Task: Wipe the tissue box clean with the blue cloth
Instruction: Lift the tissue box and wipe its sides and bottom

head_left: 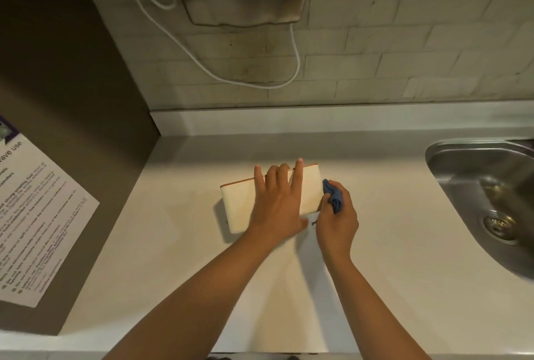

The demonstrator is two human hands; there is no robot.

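1. Both forearms come in from the near bench (404,244) edge and meet at the box (239,209).
2. This box lies flat on the bench, about in the middle, between the side wall and the sink (468,174). Its long axis runs left to right, with the right end a little farther from the person.
3. On top of it lies the left hand (278,200), fingers straight and spread, pressing down. I judge that it steadies the box.
4. At the right short end is the right hand (338,215). Its grip is curled around the bunched cloth (333,196), which touches that end face or is just beside it.
5. So the box lies to the left of the cloth. The right hand is the nearer one for wiping, and a stroke would go along the end face or leftward over the top.
6. The left hand covers the middle of the top, so it probably must shift for a full stroke.
7. Behind, a cable (202,67) hangs on the tiled wall; a paper notice (37,209) is on the left.
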